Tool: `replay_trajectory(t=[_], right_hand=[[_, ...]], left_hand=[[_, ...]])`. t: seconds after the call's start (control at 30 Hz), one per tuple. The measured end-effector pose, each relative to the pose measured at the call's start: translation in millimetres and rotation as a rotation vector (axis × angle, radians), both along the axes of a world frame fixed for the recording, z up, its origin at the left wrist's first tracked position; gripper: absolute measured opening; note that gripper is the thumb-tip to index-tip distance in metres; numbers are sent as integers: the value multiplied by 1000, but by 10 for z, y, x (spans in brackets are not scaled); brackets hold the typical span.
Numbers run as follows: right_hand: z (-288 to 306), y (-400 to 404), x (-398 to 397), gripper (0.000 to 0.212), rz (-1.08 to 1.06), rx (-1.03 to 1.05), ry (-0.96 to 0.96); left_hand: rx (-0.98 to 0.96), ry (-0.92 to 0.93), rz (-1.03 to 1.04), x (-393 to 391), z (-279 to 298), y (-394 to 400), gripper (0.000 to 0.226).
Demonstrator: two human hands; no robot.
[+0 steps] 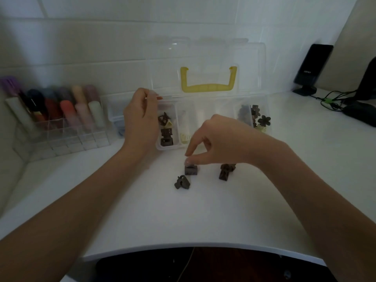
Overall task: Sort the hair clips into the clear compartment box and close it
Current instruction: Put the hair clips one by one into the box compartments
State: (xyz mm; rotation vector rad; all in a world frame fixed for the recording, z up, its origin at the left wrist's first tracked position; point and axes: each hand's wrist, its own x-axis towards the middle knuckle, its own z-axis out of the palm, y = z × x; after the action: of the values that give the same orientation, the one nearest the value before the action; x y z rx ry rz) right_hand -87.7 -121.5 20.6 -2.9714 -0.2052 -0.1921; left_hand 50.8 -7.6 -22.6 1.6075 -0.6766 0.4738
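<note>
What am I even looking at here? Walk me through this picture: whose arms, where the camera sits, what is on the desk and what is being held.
There is no machine here. A person wears a wide-angle camera on the head, looking forward and down, so the two bare arms reach into view from below.

The left hand is curled at the left end of the clear compartment box, gripping its edge. The box lid stands open, its yellow handle showing through it. Several compartments already hold dark clips.

The right hand pinches a small dark square clip that sits on the white desk. Two more loose clips lie nearby: a rounded one in front and a brown one to the right.

At left stands a clear organiser of coloured tubes; at far right, a black speaker.
</note>
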Motion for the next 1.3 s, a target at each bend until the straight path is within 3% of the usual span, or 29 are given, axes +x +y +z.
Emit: replay_trajectory(t=[0.1, 0.2, 0.43, 0.6, 0.73, 0.83, 0.97, 1.17, 1.3], right_hand=[[8, -30, -23, 34, -54, 0, 115], [-47, -12, 5, 27, -28, 23, 133], [-165, 67, 71, 21, 53, 242, -125], [-194, 63, 115, 16, 45, 546, -218], [-291, 102, 185, 28, -58, 360, -423], [-351, 195, 195, 40, -103, 203, -399], [-300, 174, 164, 12, -81, 282, -469], [-254, 190, 107, 26, -73, 51, -266], [-219, 193, 76, 22, 14, 128, -277]], left_hand=[[-8, 15, 1, 2, 2, -6, 21], [-8, 4, 5, 4, -1, -8, 20], [-13, -4, 0, 34, -17, -11, 21], [-24, -10, 0, 13, -9, -10, 20], [-23, -13, -1, -9, -11, -12, 20], [-36, -14, -13, -17, -11, -13, 20], [-38, -5, -19, -13, -14, -15, 21], [-25, -20, -3, -7, -16, -14, 22], [-21, -16, -4, -6, -13, -9, 22]])
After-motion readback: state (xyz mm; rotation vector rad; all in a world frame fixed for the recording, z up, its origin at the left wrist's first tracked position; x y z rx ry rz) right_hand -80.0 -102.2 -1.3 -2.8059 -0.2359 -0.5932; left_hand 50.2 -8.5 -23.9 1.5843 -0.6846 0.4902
